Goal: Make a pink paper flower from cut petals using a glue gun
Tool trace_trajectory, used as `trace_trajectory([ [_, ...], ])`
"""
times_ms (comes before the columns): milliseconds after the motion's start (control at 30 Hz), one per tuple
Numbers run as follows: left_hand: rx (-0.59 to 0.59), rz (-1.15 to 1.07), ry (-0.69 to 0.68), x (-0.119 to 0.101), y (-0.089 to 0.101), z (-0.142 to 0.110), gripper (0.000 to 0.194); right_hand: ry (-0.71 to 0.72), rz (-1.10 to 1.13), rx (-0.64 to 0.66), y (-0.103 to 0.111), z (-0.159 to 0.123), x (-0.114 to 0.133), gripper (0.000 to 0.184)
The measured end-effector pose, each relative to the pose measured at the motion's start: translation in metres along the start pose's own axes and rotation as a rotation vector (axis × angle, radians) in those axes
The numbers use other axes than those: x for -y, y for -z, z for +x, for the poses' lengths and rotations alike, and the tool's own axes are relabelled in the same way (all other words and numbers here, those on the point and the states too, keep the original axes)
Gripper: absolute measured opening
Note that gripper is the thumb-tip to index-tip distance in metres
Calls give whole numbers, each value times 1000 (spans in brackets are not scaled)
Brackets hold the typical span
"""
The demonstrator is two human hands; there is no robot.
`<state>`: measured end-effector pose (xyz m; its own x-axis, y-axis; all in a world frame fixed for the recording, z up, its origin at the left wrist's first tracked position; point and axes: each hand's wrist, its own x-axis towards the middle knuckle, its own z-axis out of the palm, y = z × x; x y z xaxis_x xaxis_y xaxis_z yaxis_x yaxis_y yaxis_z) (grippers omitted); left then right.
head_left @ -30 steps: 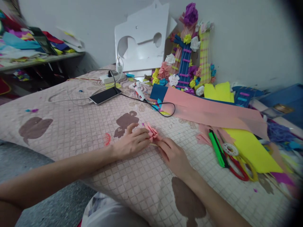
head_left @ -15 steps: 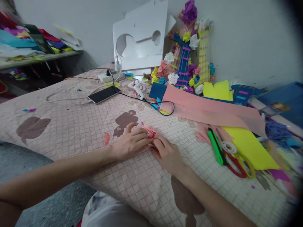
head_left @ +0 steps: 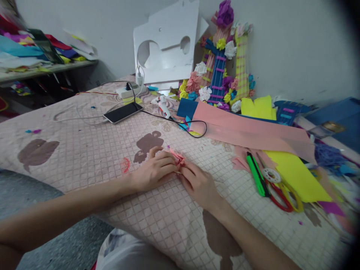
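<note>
A small pink crepe paper flower [head_left: 179,158] is pinched between both hands, just above the quilted, patterned tablecloth [head_left: 92,150]. My left hand [head_left: 156,169] closes on its left side, with the index finger bent up and the other fingertips at the paper. My right hand [head_left: 199,185] grips the lower right side between thumb and fingers. The fingers hide the flower's underside. Right of my right hand lie a green box cutter [head_left: 257,176], red-handled scissors [head_left: 281,198] and some crumpled pink paper [head_left: 240,159].
A white glue gun [head_left: 163,107] with a black cord and a phone [head_left: 123,112] on a cable lie farther back. Long pink paper [head_left: 253,129] and yellow paper [head_left: 300,174] cover the right. Decorated paper guitars [head_left: 218,75] and white foam board [head_left: 165,45] lean on the wall.
Both hands stay in nearly the same place around the pink flower, with only slight finger movement. The whole view has shifted a little.
</note>
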<state>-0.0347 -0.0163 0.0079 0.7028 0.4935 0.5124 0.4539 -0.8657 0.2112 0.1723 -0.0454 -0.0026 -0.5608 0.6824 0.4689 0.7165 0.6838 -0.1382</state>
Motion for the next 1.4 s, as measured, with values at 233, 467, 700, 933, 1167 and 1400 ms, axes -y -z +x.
trace_trajectory([
  [233, -18, -37, 26, -2, 1, 2, 16, -47, 36, 4, -1, 1, 1, 11],
  [467, 16, -59, 46, -1, 2, 1, 16, -25, 57, 17, 4, 3, 1, 16],
  [700, 4, -51, 64, -3, 2, 2, 15, -37, 80, 8, 3, 4, 2, 17],
  [933, 31, -69, 100, -5, 4, 2, 14, -24, 55, -6, 1, 4, 3, 15],
  [1167, -6, -72, 108, -7, 2, 0, 11, -52, 102, 25, 0, 3, 3, 15],
  [1400, -52, 45, 29, -7, -3, -2, 10, -68, 138, 51, 0, 3, 2, 15],
])
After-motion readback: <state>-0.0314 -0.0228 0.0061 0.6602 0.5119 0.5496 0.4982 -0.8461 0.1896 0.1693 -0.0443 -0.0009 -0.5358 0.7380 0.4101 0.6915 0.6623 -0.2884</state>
